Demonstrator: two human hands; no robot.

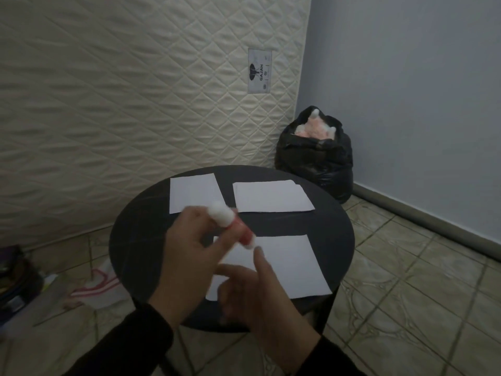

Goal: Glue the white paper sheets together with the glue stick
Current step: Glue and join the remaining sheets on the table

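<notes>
Head cam, L hand (187, 251) fingers gripping glue stick (235, 226), tilted diagonally

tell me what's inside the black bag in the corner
The black bag is open at the top, showing something pale pink and white poking out. What fills the rest is hidden by the plastic.

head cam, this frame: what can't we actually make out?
- Glue stick, head view: motion-blurred and partly wrapped by the left hand; cap on or off unclear.
- Near paper sheet: left part hidden behind both hands; any glue on it unreadable.
- Right hand: blurred; contact with the sheet uncertain.
- Far right paper: offset edges suggest a stack; count unclear.
</notes>
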